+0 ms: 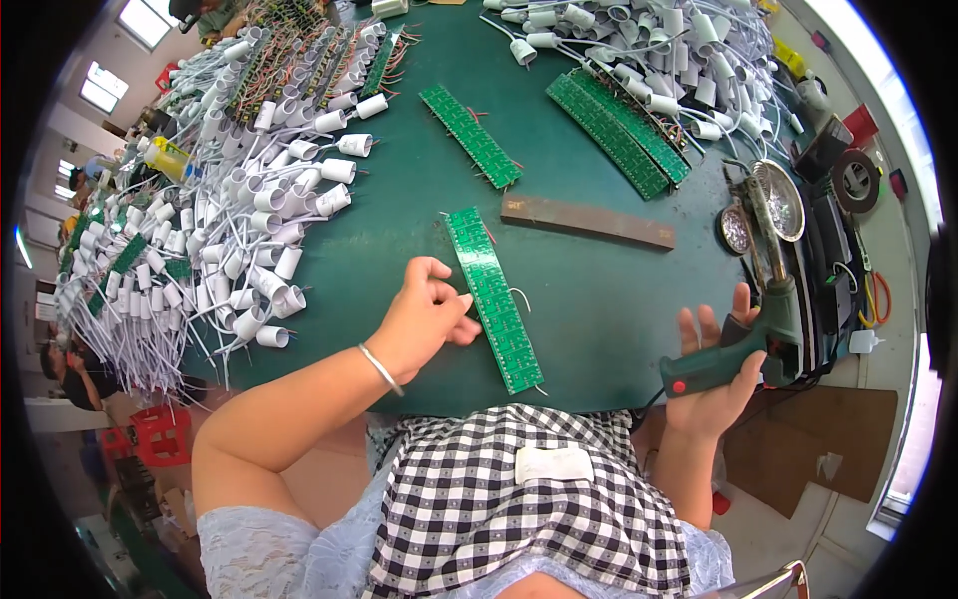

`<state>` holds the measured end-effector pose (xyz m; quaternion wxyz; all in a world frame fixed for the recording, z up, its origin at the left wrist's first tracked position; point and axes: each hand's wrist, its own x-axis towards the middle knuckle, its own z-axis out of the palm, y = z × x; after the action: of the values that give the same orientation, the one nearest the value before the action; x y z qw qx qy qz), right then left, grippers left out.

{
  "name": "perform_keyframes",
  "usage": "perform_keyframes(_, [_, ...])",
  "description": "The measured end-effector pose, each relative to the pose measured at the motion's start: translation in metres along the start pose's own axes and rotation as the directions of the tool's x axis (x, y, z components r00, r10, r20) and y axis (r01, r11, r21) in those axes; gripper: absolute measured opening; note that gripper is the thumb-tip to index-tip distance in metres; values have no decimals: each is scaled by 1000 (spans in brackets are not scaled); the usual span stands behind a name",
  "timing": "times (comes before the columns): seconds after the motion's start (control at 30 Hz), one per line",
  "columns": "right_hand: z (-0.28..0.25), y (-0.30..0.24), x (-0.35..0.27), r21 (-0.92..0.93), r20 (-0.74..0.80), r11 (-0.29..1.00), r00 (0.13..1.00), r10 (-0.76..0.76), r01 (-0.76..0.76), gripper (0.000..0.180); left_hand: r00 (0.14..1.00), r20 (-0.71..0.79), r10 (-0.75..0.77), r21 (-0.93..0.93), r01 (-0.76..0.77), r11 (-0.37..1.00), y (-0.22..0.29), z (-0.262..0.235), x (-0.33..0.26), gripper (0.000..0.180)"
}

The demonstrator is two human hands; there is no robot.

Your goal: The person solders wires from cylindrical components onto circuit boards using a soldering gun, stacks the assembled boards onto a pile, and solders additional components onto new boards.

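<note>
A long green circuit board strip [494, 299] lies slantwise on the green bench in front of me, with thin white wires at its edge. My left hand [427, 311] is at its left edge, fingers bent, the thumb tip touching the edge; the fingers look closed on it, partly hidden. At the right, a soldering gun [714, 369] with a dark green handle and red button lies across the palm of my right hand [711, 384]. That hand's fingers stretch up behind the handle, spread, and the thumb stands apart from them.
A brown bar [587, 222] lies beyond the strip, with another circuit board [471, 135] and stacked boards [614, 135] farther off. White wired lamp sockets [264, 215] heap at left, more [689, 50] at far right. Metal dishes [776, 200] and a tape roll [855, 180] stand right.
</note>
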<state>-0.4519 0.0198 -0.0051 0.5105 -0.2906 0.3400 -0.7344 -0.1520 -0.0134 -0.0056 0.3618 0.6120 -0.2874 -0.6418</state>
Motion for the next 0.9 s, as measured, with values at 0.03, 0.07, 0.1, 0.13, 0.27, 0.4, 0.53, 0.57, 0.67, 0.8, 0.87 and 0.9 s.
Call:
perform_keyframes(0.03, [-2, -1, 1, 14, -12, 1000, 1000, -17, 17, 52, 973, -16, 231, 327, -213, 921, -2, -9, 3, 26])
perform_keyframes(0.07, [-5, -3, 2, 28, -24, 999, 999, -33, 34, 51, 896, 47, 442, 613, -375, 695, -2, -12, 6, 27])
perform_keyframes(0.1, [-5, -2, 2, 29, -24, 999, 999, -30, 31, 51, 858, 95, 504, 664, -432, 611, 17, -10, 8, 28])
perform_keyframes(0.13, [-5, 0, 3, 37, -22, 999, 999, -36, 37, 50, 674, 289, 679, 740, -607, 288, 32, -8, 19, 28])
perform_keyframes(0.27, [-10, 3, 7, 95, -32, 995, 999, -40, 43, 50, 624, 546, 559, 822, -527, -214, 64, 35, 59, 36])
perform_keyframes(0.4, [-18, 3, 10, 104, 55, 992, 996, -75, 69, 51, 588, 573, 571, 819, -416, -395, 46, 42, 88, 32])
perform_keyframes(0.53, [-5, 5, 8, 21, -57, 999, 998, -39, 40, 54, 491, 611, 621, 790, -431, -436, 41, 43, 81, 26])
perform_keyframes(0.57, [-1, 7, 9, 4, -104, 999, 994, -31, 32, 55, 474, 609, 637, 788, -457, -413, 40, 42, 71, 25])
perform_keyframes(0.67, [11, 7, 5, -35, -52, 999, 998, -23, 21, 55, 473, 603, 642, 785, -494, -373, 33, 41, 23, 26])
perform_keyframes(0.8, [33, 9, 5, -36, 13, 999, 1000, 8, -7, 55, 543, 536, 646, 822, -510, -254, 4, 38, 12, 29])
perform_keyframes(0.87, [47, 10, 2, -31, 39, 999, 999, 9, -8, 54, 563, 503, 656, 831, -524, -187, 3, 18, 10, 32])
perform_keyframes(0.9, [51, 9, 2, -37, 46, 999, 999, 8, -7, 53, 448, 558, 698, 740, -650, -175, 5, -2, 2, 41])
